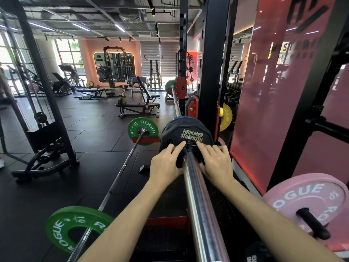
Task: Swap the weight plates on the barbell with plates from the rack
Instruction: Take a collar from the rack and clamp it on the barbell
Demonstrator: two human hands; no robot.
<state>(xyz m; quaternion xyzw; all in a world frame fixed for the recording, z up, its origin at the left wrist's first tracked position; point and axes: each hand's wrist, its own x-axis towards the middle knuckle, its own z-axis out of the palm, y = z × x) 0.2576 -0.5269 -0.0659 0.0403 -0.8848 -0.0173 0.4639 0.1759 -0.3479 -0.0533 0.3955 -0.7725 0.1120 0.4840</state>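
A chrome barbell sleeve runs from the bottom of the view up to a black Hammer Strength plate mounted on it, with a blue plate behind. My left hand lies flat against the plate's face left of the sleeve, fingers straight. On the other side of the sleeve my right hand presses the plate the same way. A pink Rogue plate hangs on a rack peg at the lower right. A yellow plate sits on the rack behind the upright.
A second barbell lies on the floor to the left with green Rogue plates at both ends. The black rack upright stands just behind the loaded plate. Benches and machines fill the far floor. A red wall panel is on the right.
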